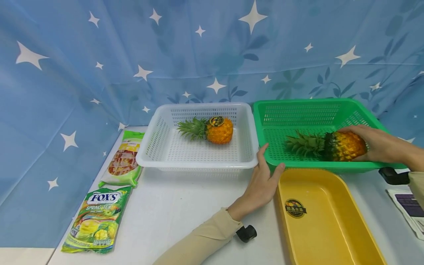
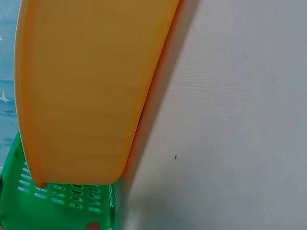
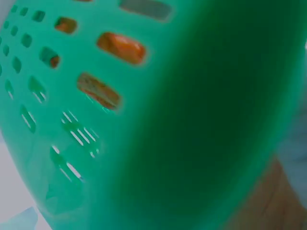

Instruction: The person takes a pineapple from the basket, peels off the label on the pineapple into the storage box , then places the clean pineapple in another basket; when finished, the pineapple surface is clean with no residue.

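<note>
Right hand (image 1: 381, 142) grips 1 pineapple (image 1: 348, 145), crown (image 1: 305, 144) pointing away.

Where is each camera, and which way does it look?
Head: on the person's head, looking forward and down at the green basket and yellow tray; left hand, right hand and sleeves show.
Left wrist: facing the yellow tray and green basket; a fingertip shows.
Right wrist: close beside the green basket; blurry skin shows.
Head and left wrist share yellow tray, green basket.
</note>
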`<state>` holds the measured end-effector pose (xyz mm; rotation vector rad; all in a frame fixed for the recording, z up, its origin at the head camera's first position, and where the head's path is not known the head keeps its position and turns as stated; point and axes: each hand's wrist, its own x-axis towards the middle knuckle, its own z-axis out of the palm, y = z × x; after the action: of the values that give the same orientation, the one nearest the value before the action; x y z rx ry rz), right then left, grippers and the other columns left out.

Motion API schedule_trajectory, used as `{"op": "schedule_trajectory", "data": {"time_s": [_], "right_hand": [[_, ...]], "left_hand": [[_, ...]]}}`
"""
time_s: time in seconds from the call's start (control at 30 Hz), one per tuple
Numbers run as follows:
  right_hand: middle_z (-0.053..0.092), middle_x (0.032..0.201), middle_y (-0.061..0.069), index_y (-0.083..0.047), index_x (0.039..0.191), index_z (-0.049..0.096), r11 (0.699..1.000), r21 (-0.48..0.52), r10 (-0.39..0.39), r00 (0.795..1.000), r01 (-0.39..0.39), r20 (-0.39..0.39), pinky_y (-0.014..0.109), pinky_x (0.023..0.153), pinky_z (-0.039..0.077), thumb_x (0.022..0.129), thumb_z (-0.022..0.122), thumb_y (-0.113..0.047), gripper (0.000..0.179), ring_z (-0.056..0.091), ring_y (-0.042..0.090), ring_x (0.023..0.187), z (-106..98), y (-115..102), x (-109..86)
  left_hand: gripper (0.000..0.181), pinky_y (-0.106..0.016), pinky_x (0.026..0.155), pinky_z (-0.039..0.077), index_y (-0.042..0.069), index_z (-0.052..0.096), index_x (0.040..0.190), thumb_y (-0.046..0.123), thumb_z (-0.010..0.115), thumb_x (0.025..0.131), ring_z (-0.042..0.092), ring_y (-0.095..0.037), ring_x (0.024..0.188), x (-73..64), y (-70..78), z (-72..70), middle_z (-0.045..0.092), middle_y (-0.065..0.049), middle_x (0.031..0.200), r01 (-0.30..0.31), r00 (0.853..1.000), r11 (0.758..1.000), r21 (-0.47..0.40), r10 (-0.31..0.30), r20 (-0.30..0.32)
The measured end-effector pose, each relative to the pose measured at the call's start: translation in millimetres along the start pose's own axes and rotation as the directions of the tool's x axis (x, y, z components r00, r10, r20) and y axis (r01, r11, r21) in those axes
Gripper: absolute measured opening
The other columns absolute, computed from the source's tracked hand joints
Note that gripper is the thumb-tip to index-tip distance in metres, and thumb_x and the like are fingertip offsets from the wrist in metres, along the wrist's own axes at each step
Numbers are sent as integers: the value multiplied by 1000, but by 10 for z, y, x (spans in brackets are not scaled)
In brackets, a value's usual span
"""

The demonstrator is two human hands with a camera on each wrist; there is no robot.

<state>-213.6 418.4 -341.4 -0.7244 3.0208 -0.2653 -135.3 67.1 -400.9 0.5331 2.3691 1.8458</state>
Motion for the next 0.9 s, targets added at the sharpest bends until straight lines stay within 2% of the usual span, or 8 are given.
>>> {"op": "schedule_trajectory", "data": {"time_s": [0.2,0.33,0.53,0.73,0.9], "right_hand": [[43,130,42,14,145,40,998,-54,47,997,-43,67,70,82,52,63,96,5,100,52,57,110,-7,-36,66],[46,124,40,14,141,44,998,-63,27,999,-25,32,65,75,55,59,99,2,100,55,54,103,-13,-20,79],[49,118,33,10,141,48,999,-43,26,1000,-26,-8,54,65,56,58,100,-4,100,57,43,93,-53,27,25],[54,120,34,9,135,54,997,-83,-1,999,-2,-37,64,68,55,52,103,-9,98,58,52,98,-35,65,-69],[56,121,35,11,134,56,998,-56,11,1000,-11,4,66,72,54,54,103,-7,95,57,53,103,-47,67,-39]], "left_hand": [[70,-46,126,23,28,4,166,46,44,111,22,-26,157,6,-15,-13,18,-17,172,7,1000,1000,4,-7,-13],[70,-45,126,24,27,4,166,46,44,111,22,-25,157,13,-22,-8,19,-17,171,3,1000,1000,6,-3,-14],[70,-46,126,25,26,4,166,46,43,112,25,-26,155,11,-28,-1,26,-23,168,-6,1000,1000,10,6,-8],[69,-46,125,27,25,4,166,45,43,112,28,-26,155,6,-36,14,31,-24,166,-19,1000,1000,15,19,3],[69,-46,126,25,23,4,166,44,42,112,25,-25,155,10,-32,9,32,-24,165,-38,999,999,12,38,3]]}}
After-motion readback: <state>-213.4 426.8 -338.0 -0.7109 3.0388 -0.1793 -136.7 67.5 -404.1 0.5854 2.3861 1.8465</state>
